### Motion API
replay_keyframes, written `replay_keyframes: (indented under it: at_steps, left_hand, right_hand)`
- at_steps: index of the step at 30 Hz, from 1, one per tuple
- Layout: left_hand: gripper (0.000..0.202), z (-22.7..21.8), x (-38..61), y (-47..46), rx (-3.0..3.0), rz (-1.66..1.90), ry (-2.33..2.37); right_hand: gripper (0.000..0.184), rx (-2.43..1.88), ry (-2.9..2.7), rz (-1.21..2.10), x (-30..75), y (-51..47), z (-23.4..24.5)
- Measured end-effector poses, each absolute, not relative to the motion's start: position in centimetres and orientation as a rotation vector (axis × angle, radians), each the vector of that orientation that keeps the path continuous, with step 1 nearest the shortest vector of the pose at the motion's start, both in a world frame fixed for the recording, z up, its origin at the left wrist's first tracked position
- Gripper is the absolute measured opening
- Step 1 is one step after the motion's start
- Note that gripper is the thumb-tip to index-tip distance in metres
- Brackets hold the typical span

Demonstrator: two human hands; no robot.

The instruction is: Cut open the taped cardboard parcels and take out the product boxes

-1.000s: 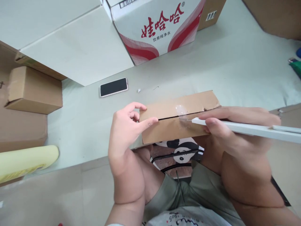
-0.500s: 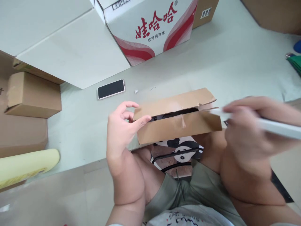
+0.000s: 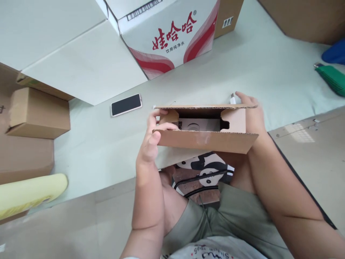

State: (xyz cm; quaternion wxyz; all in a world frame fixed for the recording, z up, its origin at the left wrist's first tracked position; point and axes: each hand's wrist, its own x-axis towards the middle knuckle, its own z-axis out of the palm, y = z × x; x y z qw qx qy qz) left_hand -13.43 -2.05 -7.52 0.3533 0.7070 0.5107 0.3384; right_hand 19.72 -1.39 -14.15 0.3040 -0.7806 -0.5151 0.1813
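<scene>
I hold a small brown cardboard box (image 3: pixel 205 141) over my lap with its top flaps spread apart. Inside it lies a white item (image 3: pixel 194 125) with a printed code. My left hand (image 3: pixel 151 140) grips the box's left end, thumb on the near flap and fingers curled on the far one. At the right end my right hand (image 3: pixel 253 115) is wrapped behind the box, its fingers on the far flap. A small white tip (image 3: pixel 233 98) shows beside those fingers.
On the pale floor a phone (image 3: pixel 126 105) lies face up, left of the box. Behind stand a white and red carton (image 3: pixel 167 36) and a big white box (image 3: pixel 67 54). A brown box (image 3: pixel 37 113) and a yellow roll (image 3: pixel 29 192) are at the left, and a green tool (image 3: pixel 331 77) at the far right.
My right hand drew the long white cutter away along the taped seam and moved to the box's right end. The flaps have parted and the box has tilted open towards me.
</scene>
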Motion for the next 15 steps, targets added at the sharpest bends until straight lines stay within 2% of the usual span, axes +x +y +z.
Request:
replay_keyframes:
  at_steps: [4,6,10,15]
  left_hand:
    - [0.078,-7.1,-13.4,-2.7,1.864,0.913,1.224]
    - [0.074,-7.3,-13.4,-2.8,1.913,0.997,1.321]
    - [0.057,-7.9,-13.8,-2.7,1.935,1.226,1.411]
    - [0.048,-7.9,-14.7,-2.8,1.794,1.286,1.394]
  right_hand:
    - [0.02,-1.578,-1.173,0.033,17.6,-5.2,-9.2]
    - [0.013,-1.28,-1.259,-0.006,16.0,-7.3,-6.3]
    - [0.024,-0.991,-1.832,0.321,13.0,-7.7,-1.3]
    - [0.027,-1.064,-2.419,0.965,10.7,-0.9,2.3]
